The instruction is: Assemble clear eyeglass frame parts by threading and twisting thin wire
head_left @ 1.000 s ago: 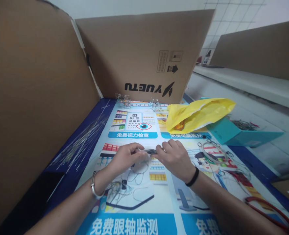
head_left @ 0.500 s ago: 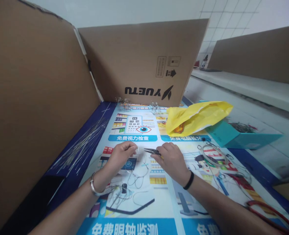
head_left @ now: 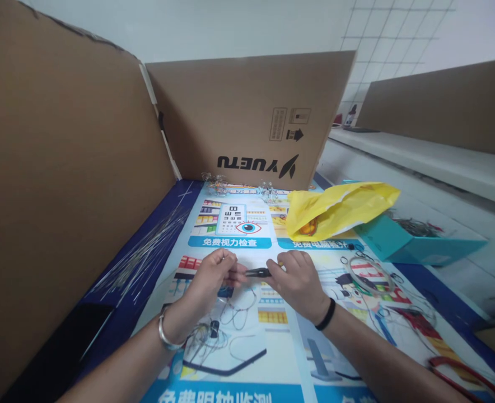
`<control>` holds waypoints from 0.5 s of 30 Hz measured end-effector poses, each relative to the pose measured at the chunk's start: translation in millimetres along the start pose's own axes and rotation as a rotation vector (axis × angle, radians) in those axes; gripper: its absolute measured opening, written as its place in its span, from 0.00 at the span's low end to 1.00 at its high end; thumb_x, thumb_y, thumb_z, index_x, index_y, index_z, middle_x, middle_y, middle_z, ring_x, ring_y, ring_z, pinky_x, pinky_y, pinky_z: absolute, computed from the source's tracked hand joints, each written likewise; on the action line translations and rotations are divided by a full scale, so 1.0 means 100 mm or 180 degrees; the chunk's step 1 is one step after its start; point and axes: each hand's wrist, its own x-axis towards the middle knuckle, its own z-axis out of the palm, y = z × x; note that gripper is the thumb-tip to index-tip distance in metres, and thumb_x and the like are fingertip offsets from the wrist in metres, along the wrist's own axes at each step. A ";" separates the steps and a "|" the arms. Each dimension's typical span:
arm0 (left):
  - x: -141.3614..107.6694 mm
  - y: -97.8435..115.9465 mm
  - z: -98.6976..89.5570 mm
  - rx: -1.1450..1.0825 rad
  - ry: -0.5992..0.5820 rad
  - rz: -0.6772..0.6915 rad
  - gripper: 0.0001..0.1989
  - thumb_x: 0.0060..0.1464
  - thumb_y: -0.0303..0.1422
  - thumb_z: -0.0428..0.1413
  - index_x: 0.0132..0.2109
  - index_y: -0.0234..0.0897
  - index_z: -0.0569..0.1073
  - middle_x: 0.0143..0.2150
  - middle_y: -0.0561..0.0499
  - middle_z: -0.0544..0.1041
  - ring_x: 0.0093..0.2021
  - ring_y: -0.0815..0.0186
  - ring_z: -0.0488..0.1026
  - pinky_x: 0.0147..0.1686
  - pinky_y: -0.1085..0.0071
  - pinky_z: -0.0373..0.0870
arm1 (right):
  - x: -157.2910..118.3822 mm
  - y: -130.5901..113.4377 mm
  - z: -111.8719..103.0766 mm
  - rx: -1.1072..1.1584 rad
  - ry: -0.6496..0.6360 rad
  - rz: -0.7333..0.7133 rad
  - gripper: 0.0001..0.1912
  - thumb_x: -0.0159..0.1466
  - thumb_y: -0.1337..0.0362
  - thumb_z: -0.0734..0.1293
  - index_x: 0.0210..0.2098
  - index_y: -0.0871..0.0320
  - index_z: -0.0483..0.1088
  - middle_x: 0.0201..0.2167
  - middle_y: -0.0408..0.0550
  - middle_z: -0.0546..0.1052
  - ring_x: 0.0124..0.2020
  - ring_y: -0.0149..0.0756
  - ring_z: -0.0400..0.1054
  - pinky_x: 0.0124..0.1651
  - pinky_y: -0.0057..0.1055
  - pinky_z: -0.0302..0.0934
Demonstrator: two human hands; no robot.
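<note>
My right hand [head_left: 300, 282] is wrapped round a pair of dark-jawed pliers [head_left: 258, 272], which point left. Opposite it, my left hand [head_left: 218, 275] is closed in a pinch, its fingertips meeting the tips of the pliers. A thin, pale bent wire showed in that pinch a moment ago; now the fingers mostly hide it. Below the hands, a tangle of thin wire [head_left: 203, 338] with a small black piece [head_left: 214, 328] lies on the printed sheet [head_left: 283, 350].
Straight wires [head_left: 142, 254] lie along the left. A yellow bag [head_left: 344, 207] leans against a teal box [head_left: 424, 248] of wire pieces. Coiled wire [head_left: 367, 274] and red-handled tool [head_left: 461, 366] lie at right. Cardboard panels [head_left: 247, 112] stand behind and left; small wire items [head_left: 268, 191] sit at back.
The pliers and my left fingertips have come together, closing the gap between them. My left fingers have shifted right and lower. The whole view has tilted up slightly.
</note>
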 end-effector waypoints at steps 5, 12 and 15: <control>-0.01 0.00 0.02 0.0063 0.0053 -0.0113 0.12 0.50 0.40 0.54 0.30 0.36 0.64 0.28 0.49 0.78 0.24 0.68 0.75 0.24 0.74 0.69 | 0.01 -0.02 -0.02 -0.0087 0.0009 -0.0180 0.12 0.60 0.54 0.63 0.32 0.57 0.69 0.26 0.48 0.66 0.32 0.37 0.55 0.36 0.35 0.45; -0.04 0.00 0.05 0.0026 0.0013 -0.0182 0.11 0.50 0.39 0.54 0.30 0.36 0.63 0.27 0.50 0.77 0.22 0.69 0.74 0.21 0.75 0.68 | 0.01 -0.04 -0.04 -0.0079 0.0002 -0.0264 0.11 0.61 0.56 0.63 0.31 0.57 0.69 0.25 0.47 0.65 0.31 0.36 0.54 0.35 0.35 0.45; -0.05 0.01 0.06 0.0002 0.0015 -0.0207 0.11 0.50 0.39 0.54 0.29 0.36 0.63 0.27 0.50 0.77 0.22 0.69 0.74 0.21 0.75 0.68 | 0.02 -0.04 -0.04 -0.0069 0.0042 -0.0277 0.10 0.61 0.57 0.63 0.31 0.57 0.69 0.24 0.46 0.65 0.30 0.36 0.54 0.34 0.35 0.44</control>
